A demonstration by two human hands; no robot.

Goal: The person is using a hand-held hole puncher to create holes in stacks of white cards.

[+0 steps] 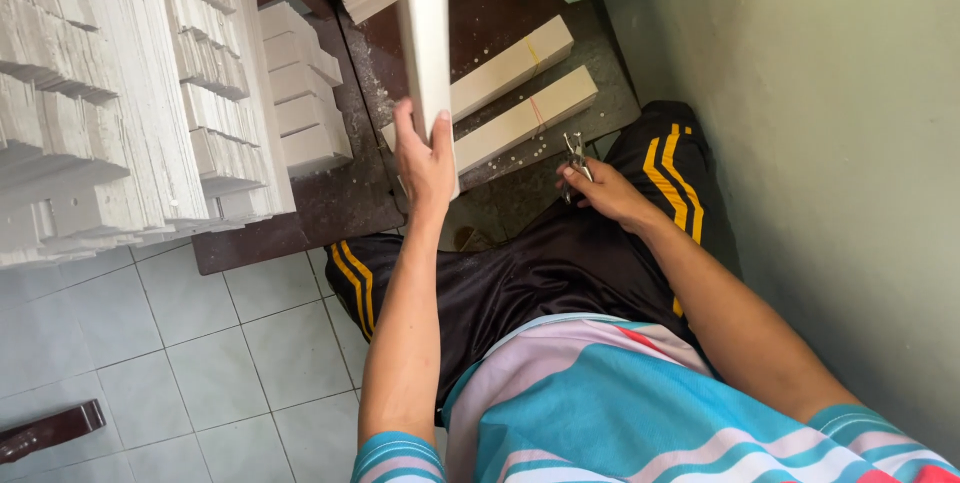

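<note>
The white strip (424,33), seemingly light and stiff, stands gripped at its lower end by the left hand (425,165), while the right hand (605,193) clasps metal pliers (576,155).

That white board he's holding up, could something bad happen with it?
Maybe. The left hand grips the long white board only at its lower end, so it might tip or slip. It could knock the tall white stacks close beside it. The right hand holds metal pliers over the lap, which might pinch fingers.

My shorts (540,273) are black with yellow stripes; at six o'clock my shirt (620,403) is teal, pink-striped; the strip (425,33) at twelve o'clock is white.
</note>
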